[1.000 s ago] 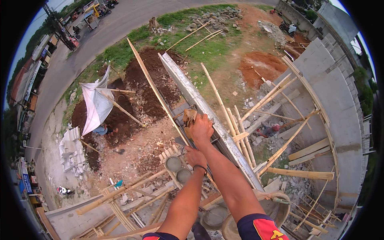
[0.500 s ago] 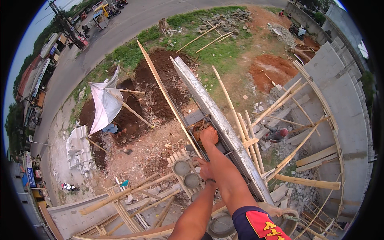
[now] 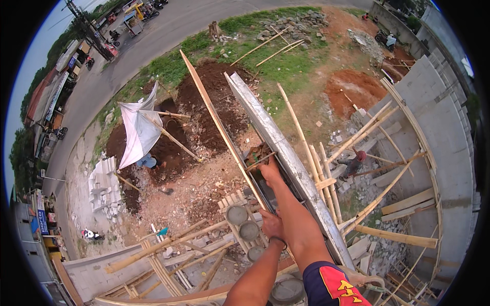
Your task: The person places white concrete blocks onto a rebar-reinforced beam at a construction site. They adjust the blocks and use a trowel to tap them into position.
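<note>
A dark wristband and a navy-and-red sleeve are worn.

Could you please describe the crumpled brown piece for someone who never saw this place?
Find the narrow wooden board and broad silvery-grey beam running side by side, mid-picture. Between them, just beyond the right hand, shows the crumpled brown piece, by a thin crossbar. Its wrinkled shape sets it apart from these straight neighbours.
</note>
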Demonstrator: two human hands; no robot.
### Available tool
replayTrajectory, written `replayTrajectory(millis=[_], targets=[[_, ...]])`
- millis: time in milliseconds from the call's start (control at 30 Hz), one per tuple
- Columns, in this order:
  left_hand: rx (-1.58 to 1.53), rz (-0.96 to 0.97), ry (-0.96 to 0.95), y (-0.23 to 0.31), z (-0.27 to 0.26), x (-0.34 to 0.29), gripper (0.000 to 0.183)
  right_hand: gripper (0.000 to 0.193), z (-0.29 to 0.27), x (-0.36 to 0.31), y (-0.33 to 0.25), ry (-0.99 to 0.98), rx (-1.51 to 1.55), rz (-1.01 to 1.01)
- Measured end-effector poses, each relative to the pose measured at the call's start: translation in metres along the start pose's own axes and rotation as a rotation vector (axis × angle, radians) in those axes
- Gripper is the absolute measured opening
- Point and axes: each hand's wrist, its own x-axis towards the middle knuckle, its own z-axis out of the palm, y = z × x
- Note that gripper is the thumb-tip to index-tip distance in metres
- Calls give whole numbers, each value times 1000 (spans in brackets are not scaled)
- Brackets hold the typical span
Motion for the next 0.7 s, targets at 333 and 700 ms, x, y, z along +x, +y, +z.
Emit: replayTrajectory(millis=[333,700], targets=[[-10,10,-28,-7,0,1,65,79,22,43,26,77,10,252],[92,-86,-47,-18,11,4,65,60,40,41,17,246,30,405]])
